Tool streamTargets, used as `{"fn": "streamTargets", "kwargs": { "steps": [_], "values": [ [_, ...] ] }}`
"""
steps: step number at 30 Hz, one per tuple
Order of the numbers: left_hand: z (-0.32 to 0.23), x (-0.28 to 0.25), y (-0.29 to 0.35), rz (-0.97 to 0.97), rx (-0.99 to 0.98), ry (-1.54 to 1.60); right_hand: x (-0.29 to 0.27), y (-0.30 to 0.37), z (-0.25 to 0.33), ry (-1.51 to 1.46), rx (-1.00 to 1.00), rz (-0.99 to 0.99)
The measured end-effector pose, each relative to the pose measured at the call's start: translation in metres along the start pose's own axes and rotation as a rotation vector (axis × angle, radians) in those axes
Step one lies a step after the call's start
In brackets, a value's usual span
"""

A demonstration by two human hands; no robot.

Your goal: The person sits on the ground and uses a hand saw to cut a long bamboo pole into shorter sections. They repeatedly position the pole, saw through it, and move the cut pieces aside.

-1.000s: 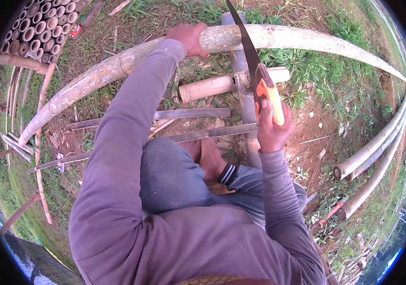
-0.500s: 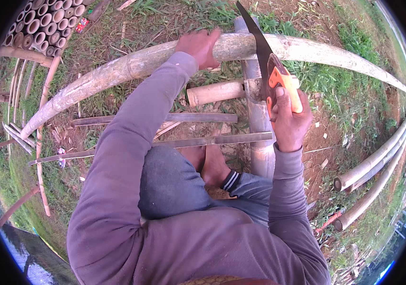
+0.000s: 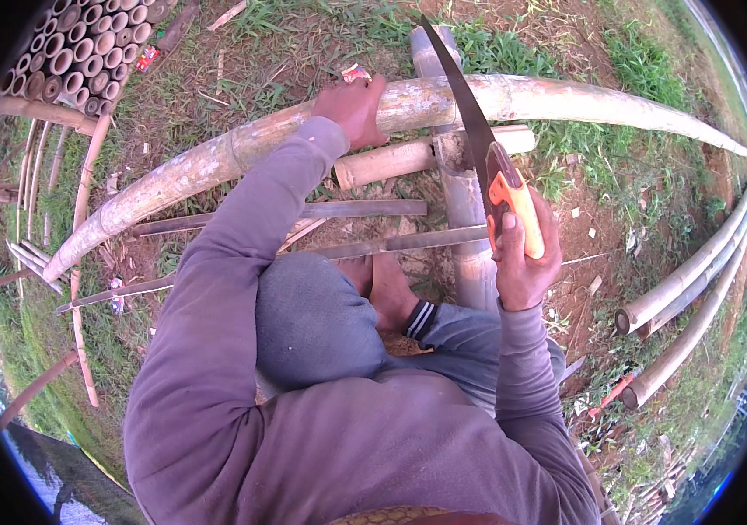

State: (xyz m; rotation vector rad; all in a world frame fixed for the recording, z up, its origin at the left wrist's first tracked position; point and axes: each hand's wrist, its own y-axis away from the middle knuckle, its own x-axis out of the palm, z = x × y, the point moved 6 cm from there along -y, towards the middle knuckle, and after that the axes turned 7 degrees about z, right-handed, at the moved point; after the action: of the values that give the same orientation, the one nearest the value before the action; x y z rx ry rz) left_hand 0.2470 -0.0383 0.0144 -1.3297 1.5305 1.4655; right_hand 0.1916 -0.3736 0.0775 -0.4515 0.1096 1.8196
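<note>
A long, thick bamboo pole (image 3: 190, 164) lies crosswise in front of me, curving in the fisheye picture. My left hand (image 3: 352, 112) is wrapped over this pole left of its middle, fingers on the far side partly hidden. In my right hand (image 3: 527, 254) is a hand saw (image 3: 478, 122) with an orange handle and a dark toothed blade. The blade points away from me and crosses over the pole, just right of the upright bamboo post (image 3: 476, 271); I cannot tell whether it touches. A shorter bamboo piece (image 3: 387, 164) lies across the post, nearer me.
Two flat bamboo strips (image 3: 365, 207) lie between my knee and the pole. A stack of cut bamboo tubes (image 3: 85, 57) fills the far left. More bamboo poles (image 3: 671, 302) rest at the right. An orange-handled tool (image 3: 616, 394) lies on the ground at lower right.
The saw and my right hand have come nearer to me and slightly left. My left hand still holds the pole; the view has shifted a little.
</note>
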Motion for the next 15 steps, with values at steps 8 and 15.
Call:
{"fn": "streamTargets", "kwargs": {
  "steps": [8, 15],
  "values": [
    [-0.004, 0.017, 0.016, -0.157, 0.041, -0.058, -0.014, 0.062, 0.002, 0.061, -0.042, -0.019],
    [-0.012, 0.009, 0.012, -0.174, 0.051, -0.075, 0.034, -0.042, 0.014, -0.003, -0.112, -0.027]
  ]
}}
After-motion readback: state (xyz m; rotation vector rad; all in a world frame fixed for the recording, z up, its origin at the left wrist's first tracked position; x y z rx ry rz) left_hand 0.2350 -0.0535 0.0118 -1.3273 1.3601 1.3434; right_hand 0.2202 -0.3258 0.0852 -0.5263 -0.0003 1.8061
